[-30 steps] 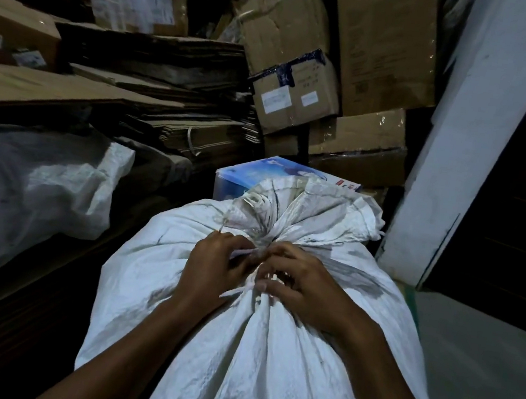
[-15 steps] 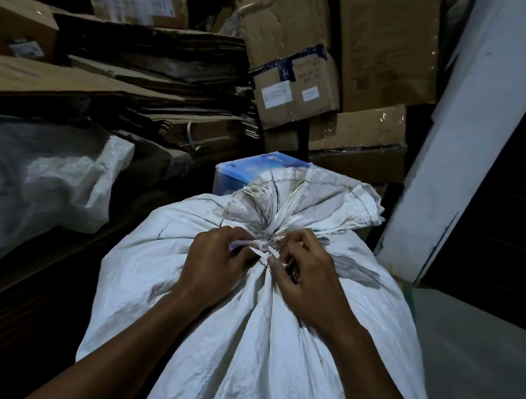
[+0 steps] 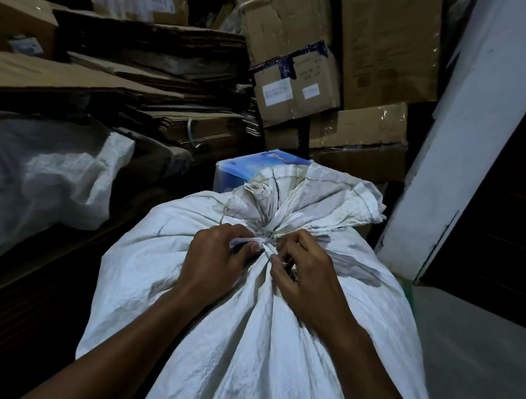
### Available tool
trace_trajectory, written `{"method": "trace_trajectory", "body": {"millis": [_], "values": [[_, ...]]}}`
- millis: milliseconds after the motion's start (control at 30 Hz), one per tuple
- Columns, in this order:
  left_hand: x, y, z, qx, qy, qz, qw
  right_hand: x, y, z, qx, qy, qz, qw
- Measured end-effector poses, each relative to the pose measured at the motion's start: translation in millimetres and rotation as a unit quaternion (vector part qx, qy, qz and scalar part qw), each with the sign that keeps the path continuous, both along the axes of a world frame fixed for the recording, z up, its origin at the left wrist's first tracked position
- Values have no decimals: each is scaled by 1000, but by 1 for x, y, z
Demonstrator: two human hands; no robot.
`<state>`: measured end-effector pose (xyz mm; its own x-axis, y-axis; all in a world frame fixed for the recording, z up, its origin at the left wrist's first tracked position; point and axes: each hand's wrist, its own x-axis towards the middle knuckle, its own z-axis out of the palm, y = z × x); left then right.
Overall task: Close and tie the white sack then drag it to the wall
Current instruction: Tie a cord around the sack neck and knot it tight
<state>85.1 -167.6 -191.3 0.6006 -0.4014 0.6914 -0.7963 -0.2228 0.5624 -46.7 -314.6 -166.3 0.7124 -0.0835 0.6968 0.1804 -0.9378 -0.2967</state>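
Left of centre in the frame, the left hand (image 3: 213, 259) is pinching a white tie strip (image 3: 249, 241) with curled fingers at the gathered neck (image 3: 271, 230) of the white sack (image 3: 252, 348), which is filling the lower middle. Just right, the right hand (image 3: 307, 282) is curling into the same cinch, apparently gripping the strip's other end. The sack is looking full and heavy, its woven cloth soft and slick, so the bunched neck is probably offering the surest hold for dragging.
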Motion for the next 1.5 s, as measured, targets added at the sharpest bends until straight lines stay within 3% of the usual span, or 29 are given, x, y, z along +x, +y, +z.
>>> {"method": "trace_trajectory", "body": {"millis": [967, 1333, 1500], "values": [[0, 1, -3, -26, 0, -20, 999, 5, 10, 2, -6, 17, -13, 1000], [-1, 0, -4, -30, -13, -20, 999, 7, 21, 2, -69, 10, -102, 992], [-1, 1, -6, -25, -33, -18, 999, 13, 22, 2, -50, 8, -130, 990]]}}
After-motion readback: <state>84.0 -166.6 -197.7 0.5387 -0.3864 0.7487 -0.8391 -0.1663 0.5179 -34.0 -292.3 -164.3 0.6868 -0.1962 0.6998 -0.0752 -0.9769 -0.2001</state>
